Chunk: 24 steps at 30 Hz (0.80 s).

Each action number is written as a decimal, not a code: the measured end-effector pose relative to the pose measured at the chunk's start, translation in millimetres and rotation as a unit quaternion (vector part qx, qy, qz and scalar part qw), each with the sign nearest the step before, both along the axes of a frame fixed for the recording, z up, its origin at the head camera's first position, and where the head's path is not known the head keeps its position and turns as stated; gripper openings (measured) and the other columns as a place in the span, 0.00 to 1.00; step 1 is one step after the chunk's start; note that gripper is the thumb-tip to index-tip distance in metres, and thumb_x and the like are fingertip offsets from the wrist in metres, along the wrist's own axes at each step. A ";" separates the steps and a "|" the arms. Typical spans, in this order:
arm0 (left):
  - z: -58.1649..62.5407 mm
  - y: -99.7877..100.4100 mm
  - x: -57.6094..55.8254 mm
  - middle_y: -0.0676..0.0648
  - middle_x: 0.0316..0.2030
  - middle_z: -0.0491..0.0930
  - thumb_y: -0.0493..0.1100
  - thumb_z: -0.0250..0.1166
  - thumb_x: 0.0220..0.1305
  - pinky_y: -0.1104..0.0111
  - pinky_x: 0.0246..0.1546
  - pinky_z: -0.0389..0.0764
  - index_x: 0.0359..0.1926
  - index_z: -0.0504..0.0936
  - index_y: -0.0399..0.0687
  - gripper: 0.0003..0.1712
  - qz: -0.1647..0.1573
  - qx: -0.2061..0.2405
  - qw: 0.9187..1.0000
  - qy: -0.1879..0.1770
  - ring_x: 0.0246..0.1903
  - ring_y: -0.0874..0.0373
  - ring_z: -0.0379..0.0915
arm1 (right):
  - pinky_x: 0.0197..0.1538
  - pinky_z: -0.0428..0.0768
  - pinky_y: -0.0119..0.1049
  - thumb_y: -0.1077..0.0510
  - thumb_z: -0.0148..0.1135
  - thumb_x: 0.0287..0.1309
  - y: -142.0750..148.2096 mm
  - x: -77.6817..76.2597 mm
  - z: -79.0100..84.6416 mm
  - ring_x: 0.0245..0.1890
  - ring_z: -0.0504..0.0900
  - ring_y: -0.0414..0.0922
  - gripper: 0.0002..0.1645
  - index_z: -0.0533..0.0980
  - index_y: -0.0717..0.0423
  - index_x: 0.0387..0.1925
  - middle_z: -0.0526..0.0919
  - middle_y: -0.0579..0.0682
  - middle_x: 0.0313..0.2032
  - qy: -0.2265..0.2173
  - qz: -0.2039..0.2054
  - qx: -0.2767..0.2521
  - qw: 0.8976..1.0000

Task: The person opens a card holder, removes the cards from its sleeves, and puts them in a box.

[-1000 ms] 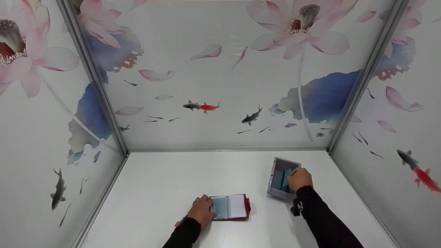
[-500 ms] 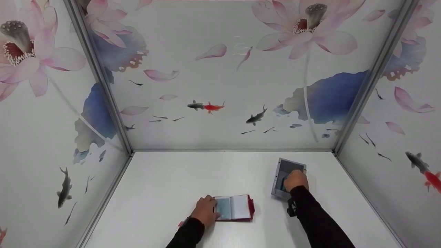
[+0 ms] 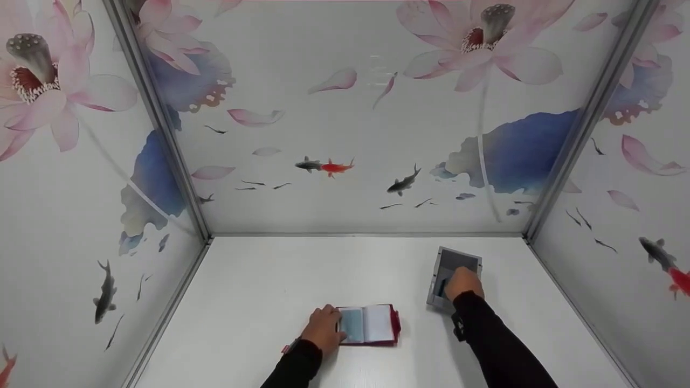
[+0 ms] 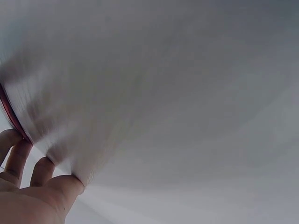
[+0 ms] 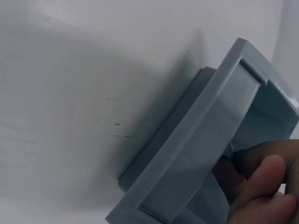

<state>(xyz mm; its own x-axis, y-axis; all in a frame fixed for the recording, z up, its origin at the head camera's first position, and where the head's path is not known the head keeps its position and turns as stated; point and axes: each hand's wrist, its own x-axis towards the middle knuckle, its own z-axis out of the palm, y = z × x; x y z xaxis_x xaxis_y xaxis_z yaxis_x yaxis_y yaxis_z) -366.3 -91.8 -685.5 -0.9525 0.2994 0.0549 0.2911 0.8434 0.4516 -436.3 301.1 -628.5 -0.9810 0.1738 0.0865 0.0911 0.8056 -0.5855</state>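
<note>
A small red-covered card holder point(image 3: 379, 324) lies spread open on the white table, with a bluish left page and a white right one. My left hand point(image 3: 323, 330) holds its left edge, thumb over the bluish page. In the left wrist view, the fingertips point(image 4: 43, 165) reach down beside the red cover edge point(image 4: 13, 113). My right hand point(image 3: 464, 283) is inside a grey open-topped box point(image 3: 434, 275), fingers curled. A dark blue-green card point(image 3: 443, 286) shows beside it; in the right wrist view a teal sliver point(image 5: 228, 150) shows at the fingers, the rest hidden behind them.
The white table point(image 3: 302, 275) is bounded by a back wall point(image 3: 302, 210) and side walls printed with lotus flowers and fish. Metal rails point(image 3: 353, 234) line the wall edges. The box stands toward the back right, apart from the card holder.
My right hand has moved down and slightly toward me inside the box; the blue-green card, which stood out beside it, is now mostly covered. The left hand stays at the card holder.
</note>
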 end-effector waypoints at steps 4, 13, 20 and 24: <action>2.2 -0.2 0.4 0.41 0.62 0.83 0.47 0.80 0.72 0.49 0.68 0.83 0.65 0.86 0.35 0.28 -0.004 0.001 1.000 0.007 0.62 0.39 0.79 | 0.23 0.71 0.35 0.75 0.57 0.64 -1.1 1.3 0.8 0.20 0.71 0.45 0.21 0.74 0.57 0.17 0.76 0.50 0.18 -0.006 0.006 0.007 1.000; -1.5 0.1 -0.4 0.40 0.62 0.83 0.47 0.80 0.72 0.49 0.68 0.83 0.66 0.86 0.35 0.29 -0.004 -0.004 1.000 0.017 0.62 0.39 0.79 | 0.25 0.74 0.36 0.75 0.59 0.66 -5.6 8.2 10.1 0.22 0.74 0.46 0.16 0.80 0.63 0.22 0.79 0.51 0.21 -0.026 0.005 0.001 1.000; -3.7 0.1 -1.2 0.40 0.61 0.83 0.47 0.80 0.72 0.48 0.68 0.83 0.65 0.86 0.35 0.28 -0.003 -0.001 1.000 0.016 0.61 0.39 0.79 | 0.22 0.71 0.34 0.72 0.60 0.62 -1.7 7.7 4.6 0.19 0.71 0.44 0.23 0.70 0.51 0.14 0.72 0.46 0.16 -0.015 0.013 -0.017 1.000; -3.2 -0.3 -0.5 0.41 0.60 0.83 0.47 0.80 0.72 0.49 0.67 0.84 0.64 0.87 0.37 0.27 -0.002 -0.001 1.000 0.016 0.60 0.40 0.79 | 0.23 0.70 0.35 0.69 0.59 0.63 -3.1 8.7 6.2 0.20 0.69 0.43 0.20 0.69 0.52 0.18 0.70 0.45 0.18 -0.015 0.007 -0.024 1.000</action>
